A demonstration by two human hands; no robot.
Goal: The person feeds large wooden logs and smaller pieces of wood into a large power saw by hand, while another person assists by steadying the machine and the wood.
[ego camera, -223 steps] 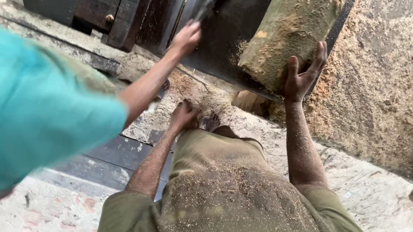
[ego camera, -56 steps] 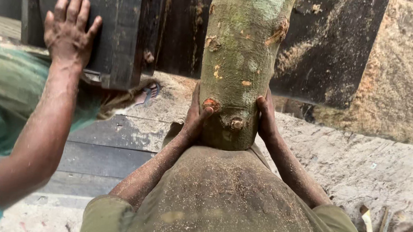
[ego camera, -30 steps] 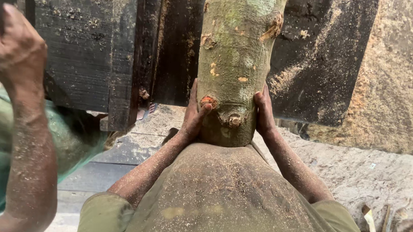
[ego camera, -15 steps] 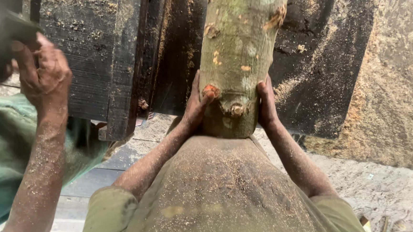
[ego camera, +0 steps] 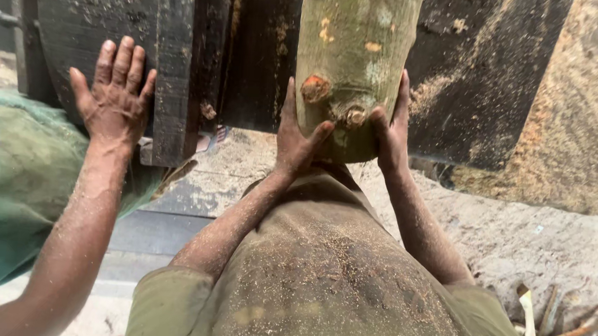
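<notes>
Head view is showing 2 hands, the left hand (ego camera: 299, 137) and right hand (ego camera: 391, 129), clasping the greenish log (ego camera: 354, 61), fingers wrapped around its near end.

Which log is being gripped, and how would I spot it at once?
Find the dark plank wall across the top of the view. Standing against it, right of centre, is the log, with the left hand and right hand clasping its lower end. It alone is pale green and round, with orange knots.
</notes>
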